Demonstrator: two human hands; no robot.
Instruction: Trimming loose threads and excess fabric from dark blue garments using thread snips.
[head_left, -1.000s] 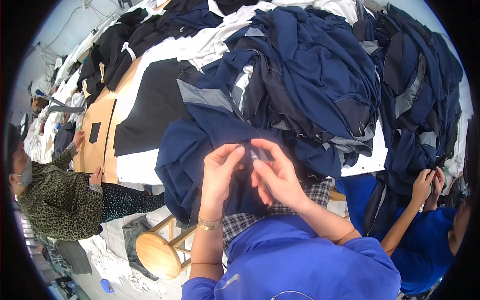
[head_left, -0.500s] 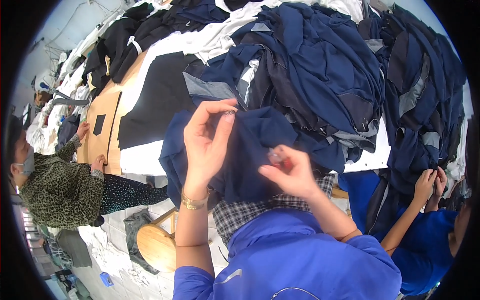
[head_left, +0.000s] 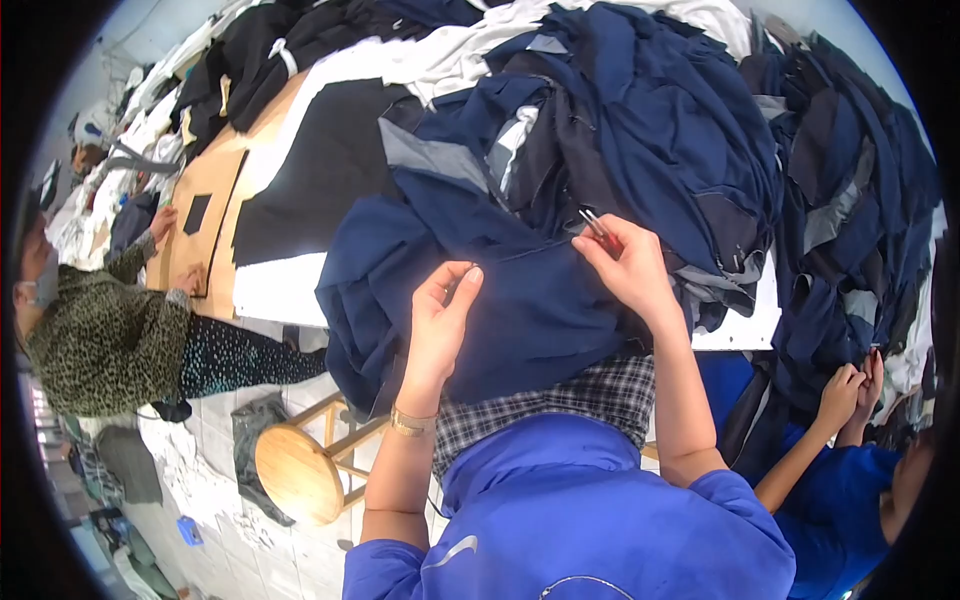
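We look down past our blue top to our two hands. Our left hand [head_left: 440, 320] pinches a fold of the navy garment [head_left: 520, 300] draped over the bench [head_left: 270, 285] edge. Our right hand [head_left: 625, 265] grips small snips [head_left: 592, 222], tips on the cloth, beside a taut thread. Keeping the fabric stretched should help cut close without nicking it. Beyond lies a heap of navy pieces [head_left: 680, 130]; a wooden stool [head_left: 295, 470] stands lower left.
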